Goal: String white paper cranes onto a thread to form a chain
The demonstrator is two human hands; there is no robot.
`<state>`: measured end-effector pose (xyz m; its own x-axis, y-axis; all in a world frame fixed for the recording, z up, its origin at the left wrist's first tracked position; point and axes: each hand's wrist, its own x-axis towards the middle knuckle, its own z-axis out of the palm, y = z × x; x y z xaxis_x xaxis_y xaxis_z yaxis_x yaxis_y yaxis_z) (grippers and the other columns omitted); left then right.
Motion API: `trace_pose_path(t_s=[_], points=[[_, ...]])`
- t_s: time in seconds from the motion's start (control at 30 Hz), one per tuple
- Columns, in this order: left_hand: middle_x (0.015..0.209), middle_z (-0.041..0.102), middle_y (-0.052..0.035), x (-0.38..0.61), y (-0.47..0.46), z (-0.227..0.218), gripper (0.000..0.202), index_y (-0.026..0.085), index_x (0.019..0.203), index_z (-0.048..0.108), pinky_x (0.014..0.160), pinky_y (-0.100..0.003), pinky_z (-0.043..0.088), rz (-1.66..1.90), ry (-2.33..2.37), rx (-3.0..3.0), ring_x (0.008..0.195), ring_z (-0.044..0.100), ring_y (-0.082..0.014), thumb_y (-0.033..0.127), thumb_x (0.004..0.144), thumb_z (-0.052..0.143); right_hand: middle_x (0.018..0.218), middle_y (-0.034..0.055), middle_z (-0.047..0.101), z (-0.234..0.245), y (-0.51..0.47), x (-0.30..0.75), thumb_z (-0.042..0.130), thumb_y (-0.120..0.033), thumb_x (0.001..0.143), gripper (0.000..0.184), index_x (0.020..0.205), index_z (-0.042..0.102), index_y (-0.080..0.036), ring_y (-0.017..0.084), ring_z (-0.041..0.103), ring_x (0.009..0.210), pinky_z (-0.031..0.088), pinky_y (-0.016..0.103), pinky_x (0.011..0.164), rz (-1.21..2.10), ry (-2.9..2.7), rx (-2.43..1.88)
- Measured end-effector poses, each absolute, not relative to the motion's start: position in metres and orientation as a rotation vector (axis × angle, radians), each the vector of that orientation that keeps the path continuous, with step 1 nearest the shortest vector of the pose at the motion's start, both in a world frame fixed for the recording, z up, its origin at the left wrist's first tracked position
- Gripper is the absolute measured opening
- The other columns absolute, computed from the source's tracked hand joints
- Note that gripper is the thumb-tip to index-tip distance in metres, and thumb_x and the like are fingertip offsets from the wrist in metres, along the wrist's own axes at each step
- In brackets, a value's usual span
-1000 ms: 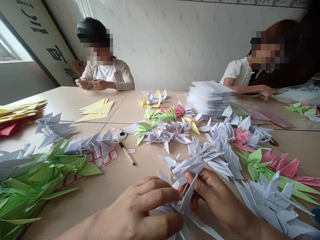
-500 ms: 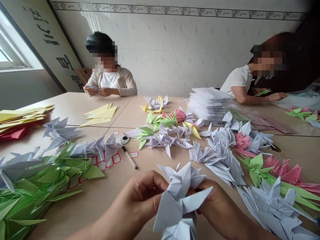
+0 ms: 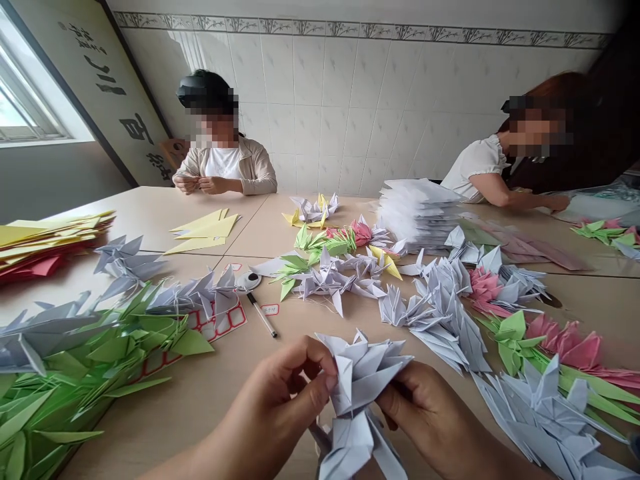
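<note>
Pale paper cranes, L hand arched, pinching one edge, R hand curled, gripping opp. side

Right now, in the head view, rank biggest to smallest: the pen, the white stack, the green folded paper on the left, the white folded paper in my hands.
1. Green folded paper
2. Held white folded paper
3. White stack
4. Pen
Nearness to the camera enlarges the first two.
</note>
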<state>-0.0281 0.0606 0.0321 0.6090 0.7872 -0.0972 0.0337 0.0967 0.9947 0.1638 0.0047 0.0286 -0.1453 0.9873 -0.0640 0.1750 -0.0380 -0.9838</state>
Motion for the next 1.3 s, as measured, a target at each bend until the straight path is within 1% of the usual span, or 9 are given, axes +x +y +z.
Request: trace_pose_path(t_s=[0.1, 0.2, 0.4, 0.73, 0.93, 1.07, 1.17, 1.23, 1.3], points=[[0.07, 0.058, 0.0, -0.028, 0.065, 0.033, 0.028, 0.015, 0.079, 0.059, 0.06, -0.02, 0.046, 0.703, 0.728, 1.316, 0.064, 0.053, -0.01, 0.041, 0.084, 0.068, 0.064, -0.0039, 0.046, 0.027, 0.005, 0.164, 0.059, -0.048, 0.091, 0.032, 0.076, 0.061, -0.019, 0.01, 0.039, 0.058, 0.037, 0.019, 0.054, 1.297, -1.422, -1.302], [0.068, 0.06, 0.0012, -0.026, 0.067, 0.032, 0.029, 0.015, 0.08, 0.058, 0.061, -0.02, 0.047, 0.667, 0.682, 1.146, 0.063, 0.054, -0.0091, 0.039, 0.08, 0.074, 0.07, -0.0022, 0.051, 0.023, 0.004, 0.165, 0.056, -0.052, 0.091, 0.036, 0.08, 0.061, -0.019, 0.01, 0.042, 0.061, 0.04, 0.019, 0.056, 1.36, -1.393, -1.279], [0.07, 0.066, 0.0007, -0.025, 0.067, 0.029, 0.027, 0.014, 0.082, 0.06, 0.063, -0.019, 0.048, 0.648, 0.588, 1.002, 0.064, 0.058, -0.0079, 0.03, 0.076, 0.08, 0.067, -0.0028, 0.046, 0.025, 0.0, 0.165, 0.056, -0.059, 0.088, 0.043, 0.081, 0.06, -0.018, 0.01, 0.039, 0.061, 0.042, 0.02, 0.057, 1.473, -1.318, -1.267], [0.07, 0.066, 0.0027, -0.024, 0.069, 0.028, 0.026, 0.016, 0.081, 0.056, 0.059, -0.018, 0.051, 0.689, 0.528, 0.886, 0.063, 0.061, -0.0081, 0.017, 0.074, 0.081, 0.064, -0.0037, 0.045, 0.023, 0.002, 0.167, 0.054, -0.053, 0.091, 0.038, 0.077, 0.059, -0.019, 0.01, 0.039, 0.058, 0.039, 0.019, 0.054, 1.374, -1.362, -1.317], [0.083, 0.07, 0.0005, -0.025, 0.073, 0.032, 0.029, 0.017, 0.093, 0.066, 0.063, -0.018, 0.053, 0.581, 0.614, 0.805, 0.069, 0.065, -0.0095, 0.004, 0.07, 0.078, 0.065, -0.0025, 0.05, 0.019, 0.005, 0.172, 0.052, -0.052, 0.092, 0.038, 0.079, 0.062, -0.018, 0.011, 0.042, 0.058, 0.04, 0.021, 0.053, 1.289, -1.408, -1.403], [0.08, 0.07, -0.0014, -0.026, 0.073, 0.032, 0.025, 0.015, 0.091, 0.068, 0.068, -0.02, 0.053, 0.561, 0.644, 0.75, 0.072, 0.066, -0.0111, 0.006, 0.07, 0.078, 0.066, -0.001, 0.055, 0.019, 0.007, 0.175, 0.05, -0.052, 0.093, 0.039, 0.085, 0.067, -0.018, 0.012, 0.047, 0.059, 0.043, 0.021, 0.055, 1.282, -1.428, -1.431], [0.085, 0.068, -0.001, -0.026, 0.072, 0.033, 0.024, 0.015, 0.088, 0.065, 0.07, -0.021, 0.054, 0.561, 0.69, 0.752, 0.075, 0.065, -0.0114, 0.004, 0.069, 0.076, 0.075, 0.0019, 0.064, 0.024, 0.008, 0.175, 0.05, -0.051, 0.094, 0.037, 0.087, 0.068, -0.019, 0.015, 0.057, 0.07, 0.049, 0.023, 0.065, 1.252, -1.468, -1.415], [0.088, 0.066, -0.0006, -0.026, 0.072, 0.034, 0.024, 0.015, 0.088, 0.062, 0.069, -0.022, 0.054, 0.551, 0.705, 0.776, 0.077, 0.063, -0.0116, 0.005, 0.071, 0.075, 0.081, 0.0029, 0.066, 0.026, 0.008, 0.175, 0.051, -0.05, 0.094, 0.035, 0.087, 0.067, -0.019, 0.017, 0.06, 0.077, 0.05, 0.024, 0.07, 1.249, -1.473, -1.406], [0.091, 0.064, -0.0013, -0.025, 0.072, 0.034, 0.023, 0.016, 0.09, 0.059, 0.069, -0.024, 0.054, 0.534, 0.711, 0.814, 0.078, 0.063, -0.0125, 0.008, 0.074, 0.073, 0.075, 0.0024, 0.064, 0.027, 0.008, 0.175, 0.05, -0.052, 0.093, 0.038, 0.084, 0.066, -0.018, 0.016, 0.058, 0.07, 0.049, 0.023, 0.063, 1.291, -1.445, -1.432]])
